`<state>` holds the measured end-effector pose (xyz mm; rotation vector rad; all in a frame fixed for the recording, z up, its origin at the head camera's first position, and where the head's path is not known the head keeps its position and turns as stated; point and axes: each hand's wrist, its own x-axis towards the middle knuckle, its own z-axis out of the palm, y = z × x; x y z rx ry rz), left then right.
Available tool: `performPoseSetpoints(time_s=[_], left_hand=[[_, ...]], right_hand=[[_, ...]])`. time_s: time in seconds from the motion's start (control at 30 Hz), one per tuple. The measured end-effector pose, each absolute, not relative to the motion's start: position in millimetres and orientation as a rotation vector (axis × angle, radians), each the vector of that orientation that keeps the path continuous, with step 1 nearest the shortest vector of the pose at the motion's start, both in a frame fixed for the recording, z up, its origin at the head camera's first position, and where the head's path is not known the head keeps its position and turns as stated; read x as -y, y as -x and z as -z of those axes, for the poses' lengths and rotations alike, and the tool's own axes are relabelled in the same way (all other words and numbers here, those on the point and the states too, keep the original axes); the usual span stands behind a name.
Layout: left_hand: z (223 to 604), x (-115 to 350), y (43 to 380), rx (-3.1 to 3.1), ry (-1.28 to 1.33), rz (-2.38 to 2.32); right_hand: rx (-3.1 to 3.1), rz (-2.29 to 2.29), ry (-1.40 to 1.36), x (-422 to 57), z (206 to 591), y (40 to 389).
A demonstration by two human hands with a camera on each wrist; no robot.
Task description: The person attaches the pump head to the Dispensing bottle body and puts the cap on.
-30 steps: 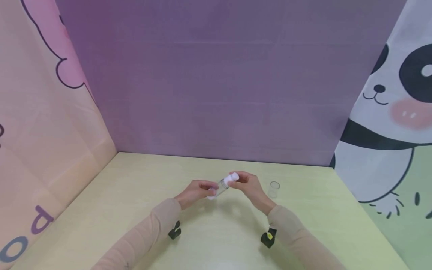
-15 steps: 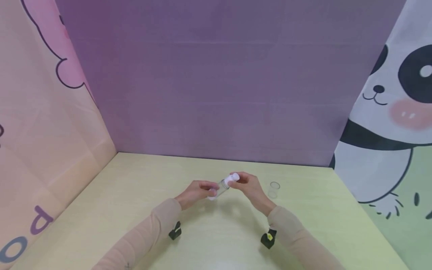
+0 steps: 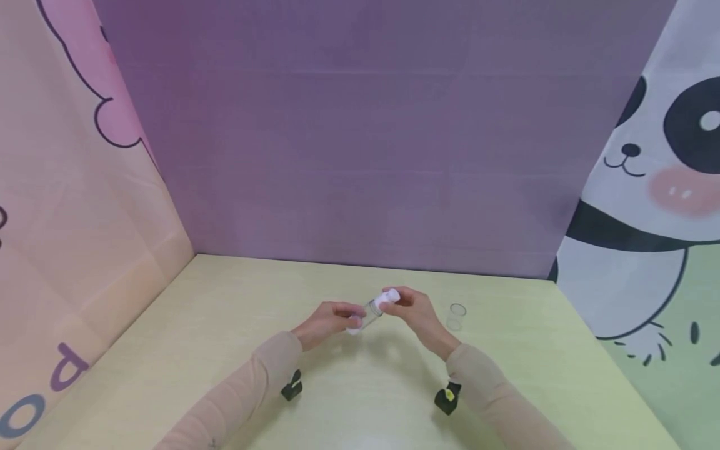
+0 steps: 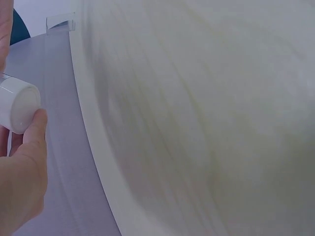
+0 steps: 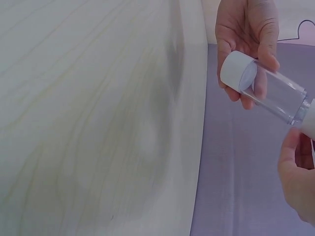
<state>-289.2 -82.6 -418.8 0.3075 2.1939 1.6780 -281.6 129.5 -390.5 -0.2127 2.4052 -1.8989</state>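
Observation:
A clear cylindrical bottle (image 3: 368,314) with white ends is held tilted above the table between both hands. The left hand (image 3: 329,322) grips its lower end, where a white base (image 5: 237,70) shows in the right wrist view. At the upper end, the right hand (image 3: 413,310) pinches the white top (image 3: 386,298) between thumb and fingers. A narrow clear neck (image 5: 299,114) lies close beside that top. The left wrist view catches the round underside of the white base (image 4: 24,109), with the left thumb at its edge.
To the right of the right hand, a clear open-rimmed cap (image 3: 457,317) stands on the pale wooden table (image 3: 236,300). A purple backdrop (image 3: 360,137) rises behind the table's far edge, and printed cloths hang at both sides. Black camera mounts (image 3: 447,398) sit under the wrists.

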Motion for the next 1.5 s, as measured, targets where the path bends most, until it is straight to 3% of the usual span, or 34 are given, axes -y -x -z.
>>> performPoseSetpoints(time_s=[0.9,1.5], left_hand=[[421,82,289,-2.187,-0.316,-1.695],[421,82,290,-2.192,-0.306,-1.729]], right_hand=[[-2.171,2.023,0.477,-143,392,285],[-2.201,2.020,0.441,-137,388,282]])
